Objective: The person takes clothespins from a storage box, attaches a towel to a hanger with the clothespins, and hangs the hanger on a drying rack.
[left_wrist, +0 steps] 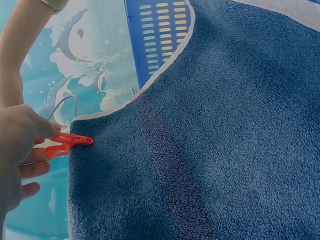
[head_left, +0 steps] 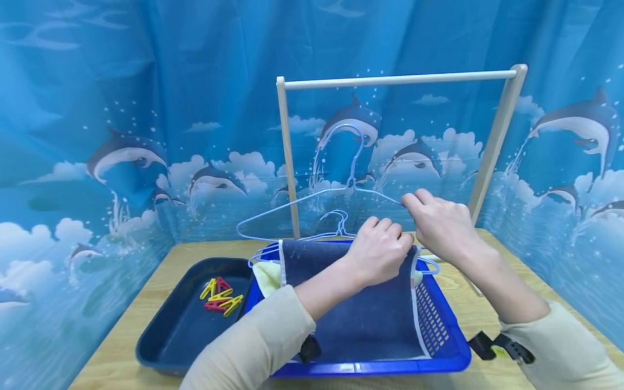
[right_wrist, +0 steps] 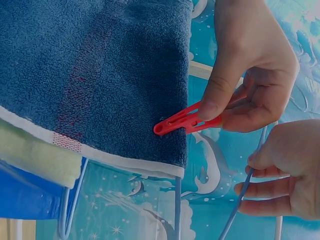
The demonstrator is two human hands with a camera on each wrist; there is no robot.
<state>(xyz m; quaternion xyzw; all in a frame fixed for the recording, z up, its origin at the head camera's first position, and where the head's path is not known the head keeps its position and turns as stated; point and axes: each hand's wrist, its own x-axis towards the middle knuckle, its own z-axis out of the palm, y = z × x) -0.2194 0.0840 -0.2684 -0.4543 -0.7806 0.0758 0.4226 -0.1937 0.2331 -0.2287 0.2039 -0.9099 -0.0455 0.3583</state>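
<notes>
A dark blue towel (head_left: pixel 361 314) with white edging hangs folded over the lower bar of a light blue wire hanger (head_left: pixel 292 203), in front of a blue basket. My left hand (head_left: pixel 382 246) is at the towel's top right part. Between its thumb and fingers it pinches a red clothespin (right_wrist: pixel 182 120), whose tip lies over the towel's folded edge; the head view hides this clothespin. Just to the right, my right hand (head_left: pixel 441 222) holds the hanger's sloping right arm, with its fingers around the wire in the right wrist view (right_wrist: pixel 290 170).
The blue basket (head_left: pixel 450 336) holds more hangers (head_left: pixel 338 222) and a pale yellow-green cloth (head_left: pixel 267 277). To its left, a dark tray (head_left: pixel 166 319) contains several red and yellow clothespins (head_left: pixel 221 298). Behind stands a wooden rack with a white rail (head_left: pixel 400 80), before a dolphin-printed curtain.
</notes>
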